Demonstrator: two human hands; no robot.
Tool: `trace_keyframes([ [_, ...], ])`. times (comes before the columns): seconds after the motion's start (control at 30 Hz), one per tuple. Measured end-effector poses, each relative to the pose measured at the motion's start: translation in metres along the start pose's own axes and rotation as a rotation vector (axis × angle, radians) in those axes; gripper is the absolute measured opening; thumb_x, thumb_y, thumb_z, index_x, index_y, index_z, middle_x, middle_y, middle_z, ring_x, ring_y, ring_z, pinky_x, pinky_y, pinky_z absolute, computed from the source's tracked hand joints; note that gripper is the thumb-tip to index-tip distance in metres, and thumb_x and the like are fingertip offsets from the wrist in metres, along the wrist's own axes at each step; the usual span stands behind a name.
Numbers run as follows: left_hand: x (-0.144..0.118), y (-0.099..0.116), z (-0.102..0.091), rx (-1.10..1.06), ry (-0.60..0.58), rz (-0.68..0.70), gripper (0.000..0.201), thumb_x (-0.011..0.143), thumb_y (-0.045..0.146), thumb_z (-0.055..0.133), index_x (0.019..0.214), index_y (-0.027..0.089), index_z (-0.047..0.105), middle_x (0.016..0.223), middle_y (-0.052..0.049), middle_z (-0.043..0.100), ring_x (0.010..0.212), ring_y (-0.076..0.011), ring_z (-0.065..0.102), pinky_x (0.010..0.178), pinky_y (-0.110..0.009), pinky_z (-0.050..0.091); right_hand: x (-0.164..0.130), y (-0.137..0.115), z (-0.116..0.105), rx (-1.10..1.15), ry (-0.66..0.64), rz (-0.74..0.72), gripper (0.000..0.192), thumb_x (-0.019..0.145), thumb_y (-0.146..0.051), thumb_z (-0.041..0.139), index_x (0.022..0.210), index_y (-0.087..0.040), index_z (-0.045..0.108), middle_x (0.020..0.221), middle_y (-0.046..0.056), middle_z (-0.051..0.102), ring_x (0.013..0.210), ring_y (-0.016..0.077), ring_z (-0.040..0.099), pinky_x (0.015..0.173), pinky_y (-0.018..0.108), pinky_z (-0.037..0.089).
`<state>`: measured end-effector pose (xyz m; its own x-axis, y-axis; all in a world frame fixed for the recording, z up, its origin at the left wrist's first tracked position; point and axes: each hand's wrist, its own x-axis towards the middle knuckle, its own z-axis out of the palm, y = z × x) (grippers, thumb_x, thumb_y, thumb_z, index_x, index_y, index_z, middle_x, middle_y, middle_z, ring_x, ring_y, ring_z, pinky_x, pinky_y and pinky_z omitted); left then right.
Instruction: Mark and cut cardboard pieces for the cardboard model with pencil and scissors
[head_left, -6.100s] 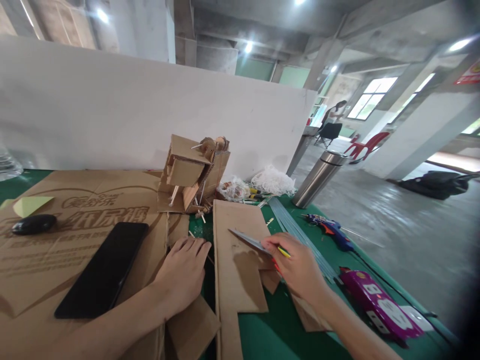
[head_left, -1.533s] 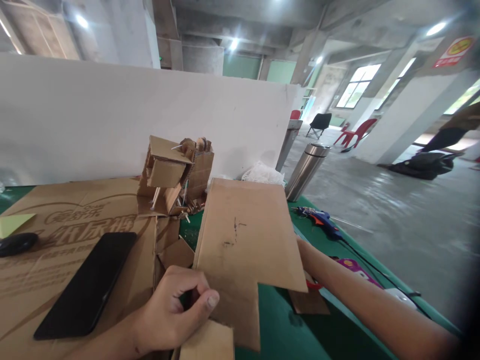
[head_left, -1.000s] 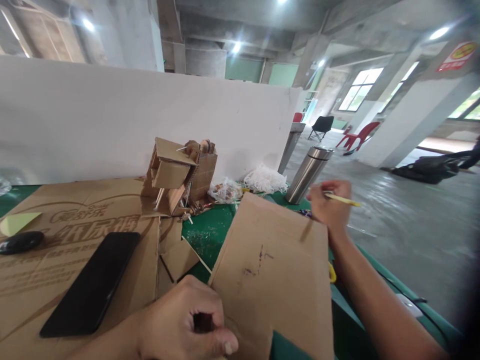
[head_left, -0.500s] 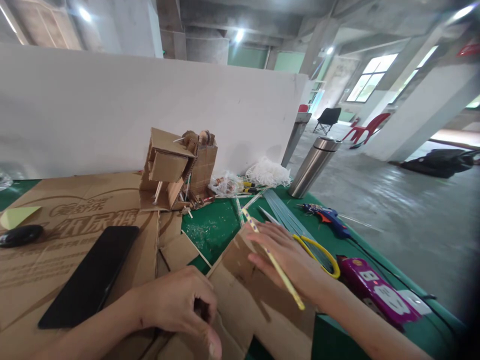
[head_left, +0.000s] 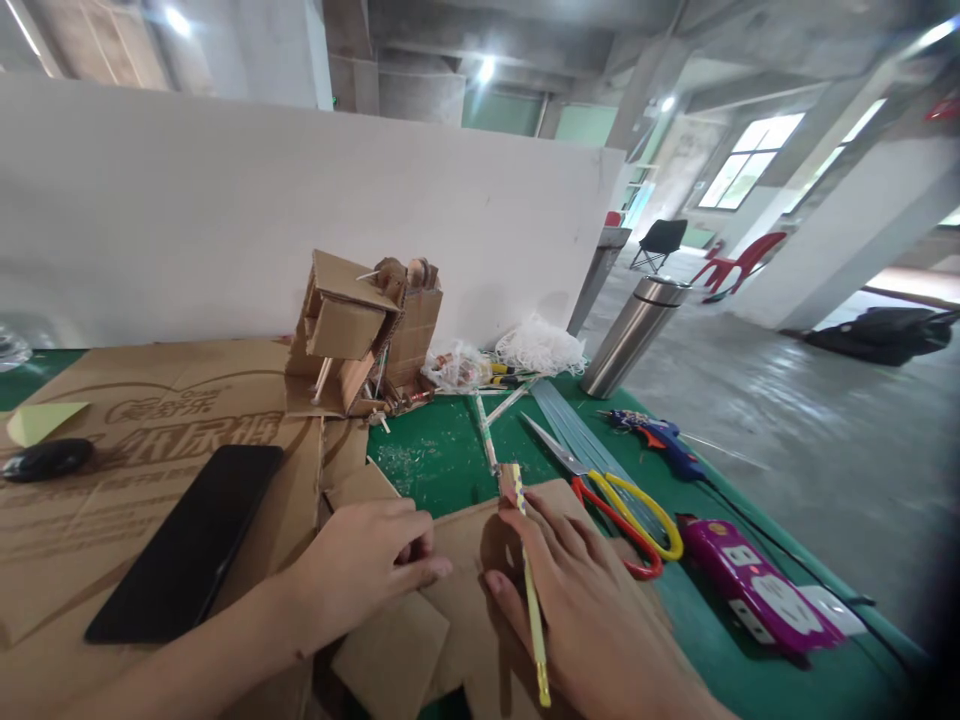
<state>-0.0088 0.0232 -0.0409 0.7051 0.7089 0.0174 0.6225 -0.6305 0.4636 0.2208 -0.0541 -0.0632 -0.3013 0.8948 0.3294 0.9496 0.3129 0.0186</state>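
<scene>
My left hand (head_left: 367, 565) rests fingers down on a brown cardboard piece (head_left: 457, 530) lying on the green mat (head_left: 450, 455). My right hand (head_left: 581, 600) lies flat on the same cardboard, with a yellow pencil (head_left: 529, 590) held between its fingers, tip toward me. Red and yellow scissors (head_left: 611, 495) lie on the mat just right of my right hand. A small cardboard model (head_left: 367, 335) stands behind, near the white board.
A black phone (head_left: 187, 540) lies on a large printed cardboard sheet (head_left: 112, 470) at left, with a black mouse (head_left: 45, 458). A steel flask (head_left: 634, 335), a blue glue gun (head_left: 664, 440) and a purple power strip (head_left: 757, 595) sit to the right. A white board (head_left: 225, 210) walls the back.
The cardboard piece, held up and turned a second ago, now lies flat on the mat. My right hand came down from near the flask onto it, still holding the pencil. The scissors are uncovered.
</scene>
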Motion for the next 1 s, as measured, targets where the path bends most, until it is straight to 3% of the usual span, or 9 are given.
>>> trace_keyframes([
  [0.17,0.002,-0.004,0.008,0.049,0.076,0.083,0.029,0.094,0.04,0.057,0.076,0.019,0.061,0.072,0.003,0.06,0.065,-0.0132,0.057,0.058,-0.023,0.039,0.019,0.001,-0.009,0.031,0.012,-0.122,0.034,0.091,-0.03,0.059,0.121,-0.014,0.055,0.13,0.019,0.063,0.122,0.0388,0.054,0.096,0.059,0.042],
  [0.23,0.002,-0.005,0.01,0.065,0.096,0.119,0.029,0.095,0.04,0.057,0.076,0.019,0.061,0.072,0.002,0.061,0.064,-0.0138,0.058,0.058,-0.024,0.04,0.033,0.002,-0.012,0.069,-0.029,-0.168,0.024,0.091,-0.025,0.06,0.112,-0.015,0.058,0.116,0.016,0.069,0.114,0.0352,0.06,0.095,0.055,0.044],
  [0.37,0.001,-0.002,0.008,0.104,0.192,0.123,0.032,0.099,0.033,0.046,0.075,0.018,0.061,0.075,-0.003,0.065,0.074,-0.0204,0.061,0.067,-0.032,0.046,0.043,0.004,-0.007,0.049,-0.069,-0.123,0.01,0.09,-0.027,0.062,0.093,-0.019,0.058,0.092,0.01,0.068,0.084,0.0301,0.066,0.068,0.04,0.051],
  [0.47,-0.001,0.001,0.0,0.077,0.24,0.156,0.023,0.096,0.022,0.043,0.085,0.019,0.063,0.088,-0.005,0.07,0.094,-0.024,0.063,0.09,-0.043,0.046,0.034,0.009,0.003,-0.014,-0.007,-0.047,0.014,0.093,-0.027,0.057,0.101,-0.016,0.056,0.092,0.013,0.067,0.081,0.0311,0.066,0.061,0.037,0.05],
  [0.53,-0.003,0.002,-0.01,0.012,0.149,0.266,0.022,0.085,0.017,0.051,0.104,0.02,0.063,0.107,-0.006,0.071,0.114,-0.0248,0.06,0.107,-0.048,0.037,0.025,0.016,0.008,-0.01,-0.004,-0.026,0.015,0.094,-0.026,0.054,0.104,-0.015,0.054,0.09,0.012,0.065,0.082,0.0309,0.065,0.063,0.038,0.051],
  [0.6,-0.008,0.003,-0.02,0.008,-0.049,0.309,0.059,0.074,0.018,0.061,0.132,0.02,0.052,0.14,-0.009,0.057,0.137,-0.0298,0.042,0.117,-0.053,0.026,0.019,0.022,0.011,0.041,-0.029,-0.022,0.01,0.095,-0.026,0.053,0.1,-0.017,0.053,0.09,0.01,0.064,0.083,0.0296,0.065,0.068,0.04,0.052],
  [0.7,-0.018,0.003,-0.029,0.042,-0.256,0.19,0.093,0.064,0.023,0.068,0.15,0.018,0.031,0.158,-0.015,0.032,0.147,-0.037,0.022,0.116,-0.059,0.025,0.014,0.028,0.01,0.103,-0.02,-0.004,0.009,0.095,-0.027,0.055,0.097,-0.02,0.051,0.094,0.01,0.062,0.088,0.0287,0.064,0.073,0.041,0.053],
  [0.9,-0.031,0.011,-0.026,0.146,-0.296,0.136,0.086,0.062,0.005,0.066,0.141,0.035,0.046,0.156,-0.008,0.04,0.145,-0.0376,0.029,0.112,-0.063,0.031,0.015,0.024,0.004,0.118,-0.003,0.019,0.01,0.093,-0.029,0.058,0.096,-0.02,0.054,0.093,0.009,0.063,0.083,0.0278,0.065,0.068,0.039,0.052],
  [1.0,-0.025,0.015,-0.026,0.134,-0.261,0.154,0.065,0.067,0.011,0.072,0.128,0.029,0.058,0.141,-0.008,0.055,0.134,-0.0339,0.046,0.109,-0.054,0.039,0.018,0.023,0.002,0.098,-0.012,0.017,0.011,0.092,-0.027,0.06,0.097,-0.019,0.055,0.091,0.008,0.064,0.079,0.0274,0.065,0.063,0.037,0.052],
])
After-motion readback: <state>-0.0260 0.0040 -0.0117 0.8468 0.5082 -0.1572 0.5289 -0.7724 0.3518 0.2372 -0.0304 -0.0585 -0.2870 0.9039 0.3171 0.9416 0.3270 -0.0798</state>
